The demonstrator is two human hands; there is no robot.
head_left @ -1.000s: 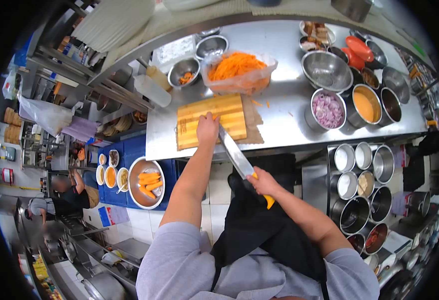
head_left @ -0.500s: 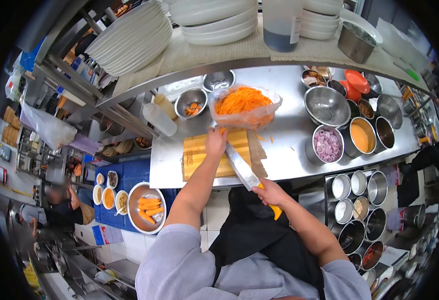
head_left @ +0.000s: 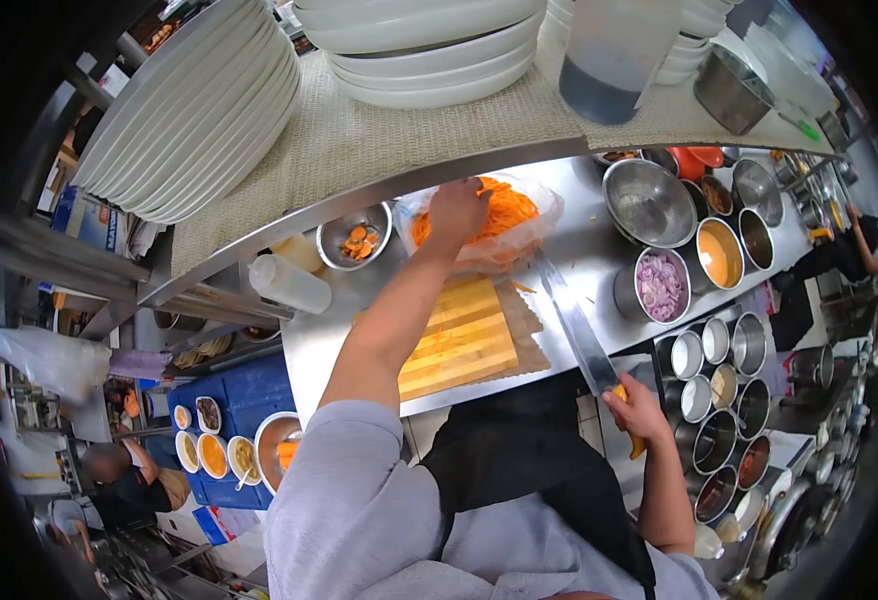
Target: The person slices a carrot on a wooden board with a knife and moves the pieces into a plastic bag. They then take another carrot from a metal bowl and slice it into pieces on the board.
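My left hand [head_left: 458, 208] reaches over the board and touches the heap of shredded carrot [head_left: 504, 212] in a clear plastic bag [head_left: 542, 218]. Its fingers point down into the shreds and are mostly hidden, so their grip does not show. My right hand [head_left: 635, 412] is wrapped round the yellow handle of a large knife [head_left: 581, 335]. The blade points away from me, to the right of the board and clear of it. A striped wooden cutting board [head_left: 464, 340] lies on brown paper [head_left: 527, 340], with a few small orange bits on it.
Left of the bag are a steel bowl [head_left: 356, 238] with carrot pieces and a squeeze bottle [head_left: 289, 284]. On the right stand a pot of sliced onions [head_left: 661, 287] and a pot of orange sauce [head_left: 720, 254]. A shelf edge [head_left: 379, 212] with stacked plates [head_left: 199, 110] overhangs the back.
My left hand has moved from the board forward to the shredded carrot. My right hand has carried the knife rightward, off the board. The view has shifted.
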